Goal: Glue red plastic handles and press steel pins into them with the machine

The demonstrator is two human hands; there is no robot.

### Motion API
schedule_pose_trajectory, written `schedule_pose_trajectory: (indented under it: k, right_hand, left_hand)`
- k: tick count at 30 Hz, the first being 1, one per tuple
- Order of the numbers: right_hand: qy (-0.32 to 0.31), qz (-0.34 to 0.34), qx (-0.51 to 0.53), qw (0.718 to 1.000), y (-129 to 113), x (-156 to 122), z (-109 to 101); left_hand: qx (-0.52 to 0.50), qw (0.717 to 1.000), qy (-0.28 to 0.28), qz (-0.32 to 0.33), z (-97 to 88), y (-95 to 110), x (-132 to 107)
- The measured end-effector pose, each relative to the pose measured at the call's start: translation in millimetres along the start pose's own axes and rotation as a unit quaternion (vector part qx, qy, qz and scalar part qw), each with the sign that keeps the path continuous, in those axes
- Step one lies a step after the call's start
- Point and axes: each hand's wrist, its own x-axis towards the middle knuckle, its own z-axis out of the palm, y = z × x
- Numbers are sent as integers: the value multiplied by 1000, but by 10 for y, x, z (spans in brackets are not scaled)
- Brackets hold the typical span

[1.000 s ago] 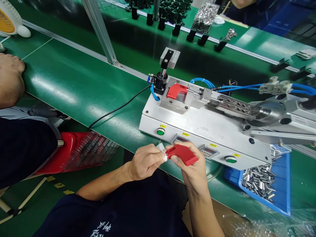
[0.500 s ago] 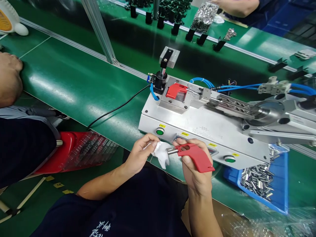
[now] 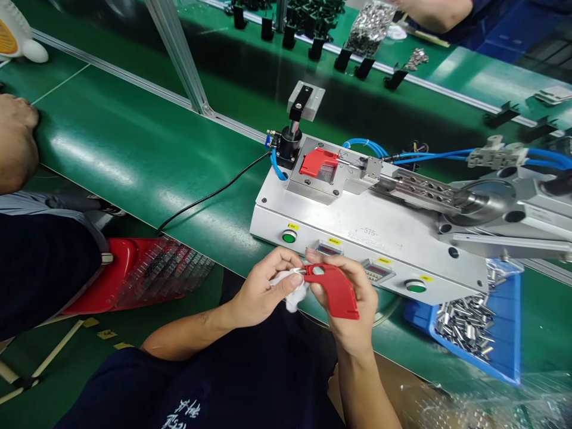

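On the metal machine point(image 3: 393, 221), the number "-575-" point(image 3: 369, 231) is standing near the top's front edge, with fainter marks point(image 3: 366, 238) just beside it that are blurring past reading. Yellow labels point(image 3: 333, 241) are running along the front panel point(image 3: 313, 240), their print too small to read. White writing point(image 3: 183, 415) is showing illegibly on the person's dark shirt point(image 3: 250, 372).

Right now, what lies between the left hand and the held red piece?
The head view shows white cloth in the left hand and a bit of metal tube on the held red piece.
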Motion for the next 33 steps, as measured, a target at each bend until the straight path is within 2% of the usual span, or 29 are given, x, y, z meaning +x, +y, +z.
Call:
schedule_pose_trajectory:
  k: [3,6,9,11,16,20,23,26,29,31,33]
  right_hand:
    - [-1,-38,-38,999,-19,-42,30]
    - [8,-56,-79,995,-13,-61,22]
    - [-11,-17,-118,993,-23,-66,-6]
    - [-25,12,-130,991,-42,-70,-13]
    - [-19,16,-129,991,-74,-96,16]
    - [-9,8,-131,991,-89,-113,25]
    - [-14,9,-130,991,-101,-109,21]
    - [-40,18,-130,990,-109,-93,22]
    - [-65,8,-140,988,-116,-76,16]
    - [-86,-14,-153,984,-120,-65,-2]
    - [-115,-40,-173,977,-125,-55,-24]
  left_hand:
    - [31,999,32,18,-16,-80,-8]
    - [103,986,83,99,-73,-130,-7]
    - [165,965,82,188,-130,-122,15]
    - [189,956,75,212,-147,-97,32]
    - [171,976,39,130,-141,-72,36]
    - [129,986,45,98,-147,-88,51]
    - [185,977,17,108,-159,-66,76]
    - [230,962,-24,147,-162,-42,87]
    - [249,953,-39,167,-169,-31,85]
    - [236,961,-60,135,-187,-17,89]
    - [196,973,-101,68,-209,2,97]
